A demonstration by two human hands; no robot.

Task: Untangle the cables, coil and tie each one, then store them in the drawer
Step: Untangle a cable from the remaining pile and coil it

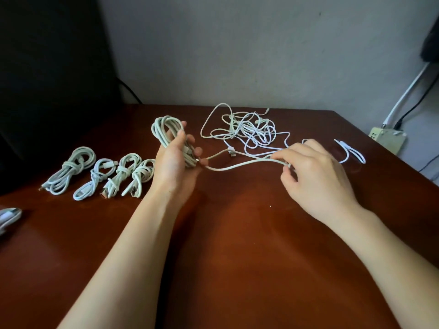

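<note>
Now the half-coiled cable (166, 130) stands gripped in the left hand (174, 162); the right hand (313, 172) pinches its loose tail. Behind, a tangle (247, 130) lies on the tabletop (237, 233); another bundle (8, 217) is cut off at the left edge.

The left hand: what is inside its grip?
The left hand grips a coil of white cable; its loops stick out above it. The coil's lower part is covered by the hand. Its loose tail runs to the right hand.

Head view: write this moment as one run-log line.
left hand grips cable coil | right hand pinches its free tail | four tied coils left | tangle unsorted
</note>
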